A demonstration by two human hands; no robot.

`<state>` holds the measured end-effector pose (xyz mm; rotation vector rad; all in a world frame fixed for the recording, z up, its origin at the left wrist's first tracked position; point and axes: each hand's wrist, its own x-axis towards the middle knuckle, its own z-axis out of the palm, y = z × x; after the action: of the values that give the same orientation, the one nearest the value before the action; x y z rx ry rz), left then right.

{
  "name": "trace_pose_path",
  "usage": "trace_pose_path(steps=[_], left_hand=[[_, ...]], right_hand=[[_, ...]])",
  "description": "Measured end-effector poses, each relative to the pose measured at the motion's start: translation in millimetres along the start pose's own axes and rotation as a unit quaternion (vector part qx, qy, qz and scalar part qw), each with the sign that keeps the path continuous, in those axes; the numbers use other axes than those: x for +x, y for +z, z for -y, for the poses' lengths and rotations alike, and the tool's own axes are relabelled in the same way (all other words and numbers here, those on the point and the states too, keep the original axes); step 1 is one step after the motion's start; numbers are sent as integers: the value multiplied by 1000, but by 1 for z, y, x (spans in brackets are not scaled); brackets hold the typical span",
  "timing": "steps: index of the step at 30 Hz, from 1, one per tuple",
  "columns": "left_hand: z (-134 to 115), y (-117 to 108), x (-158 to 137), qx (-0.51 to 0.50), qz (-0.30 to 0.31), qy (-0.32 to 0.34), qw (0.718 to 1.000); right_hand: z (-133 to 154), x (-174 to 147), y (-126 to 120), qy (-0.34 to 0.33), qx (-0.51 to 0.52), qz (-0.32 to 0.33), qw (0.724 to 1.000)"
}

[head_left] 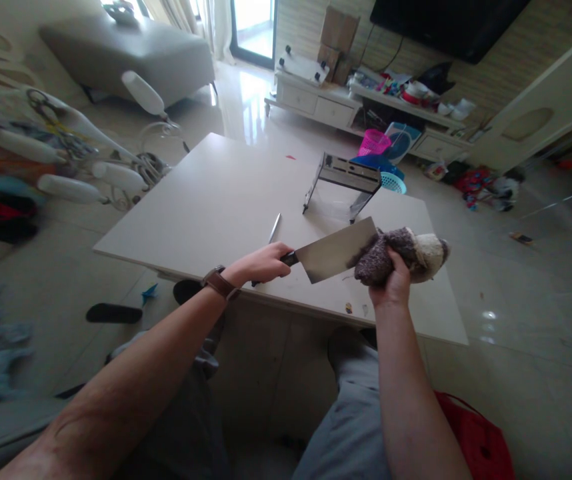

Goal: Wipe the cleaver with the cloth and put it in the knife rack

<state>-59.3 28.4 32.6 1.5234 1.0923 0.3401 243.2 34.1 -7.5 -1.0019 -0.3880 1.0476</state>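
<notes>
My left hand (265, 262) is closed around the dark handle of a cleaver (339, 249), whose broad blade points right above the table's front edge. A bunched brown and white cloth (379, 259) is gripped in my right hand (393, 283). The cloth meets the far end of the blade and covers part of it. Behind my left hand a slim knife (275, 228) lies on the white table (191, 200), its handle end partly hidden by that hand. A knife block (349, 175) with slots in its top stands farther back, beyond the cleaver.
Two small stickers (349, 308) sit near the table's front edge. A red scrap (291, 157) lies at the far edge. Pink (375, 142) and light blue baskets (393, 183) stand behind the table. A red bag (481, 433) is at my right.
</notes>
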Motion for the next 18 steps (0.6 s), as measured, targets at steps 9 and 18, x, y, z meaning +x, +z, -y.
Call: trace_pose_path(steps=[9, 18], left_hand=[[0, 18, 7, -35, -19, 6, 999], [6, 37, 13, 19, -50, 80, 995]], right_hand=[[-22, -29, 20, 54, -44, 45, 997], [-27, -32, 21, 50, -62, 31, 996]])
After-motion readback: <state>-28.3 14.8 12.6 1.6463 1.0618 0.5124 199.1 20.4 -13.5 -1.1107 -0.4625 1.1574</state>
